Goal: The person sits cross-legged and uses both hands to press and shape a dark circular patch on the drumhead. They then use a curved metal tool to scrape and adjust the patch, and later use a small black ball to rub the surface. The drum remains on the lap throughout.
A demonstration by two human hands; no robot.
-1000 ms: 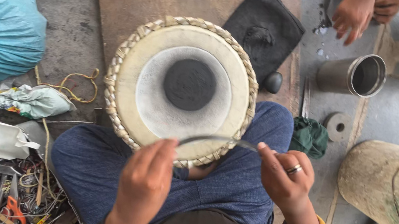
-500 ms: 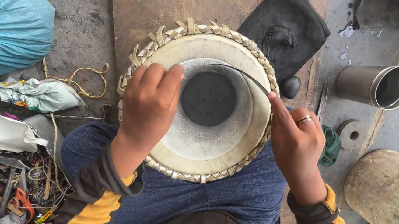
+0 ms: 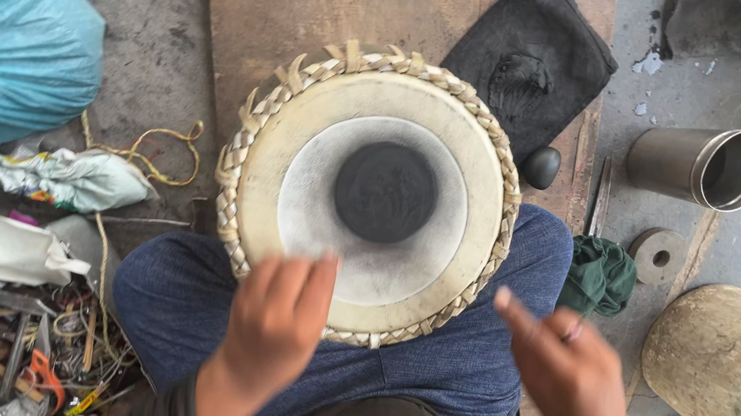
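While the drum (image 3: pixel 371 196) sits braced in the person's lap just beyond both blurred, seemingly empty hands, the left hand (image 3: pixel 274 323) loosely curled and the right hand (image 3: pixel 565 369) loosely open, steady work probably means keeping the skin level and fingers off the black centre patch (image 3: pixel 385 192).

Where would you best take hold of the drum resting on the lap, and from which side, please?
Probably by the braided rim of the drum, one hand at each side, coming from above. The drum stands upright between the knees, head up, so its body is hidden and the rim is the only raised edge. The left hand and right hand are at its near edge; avoid the black centre patch.
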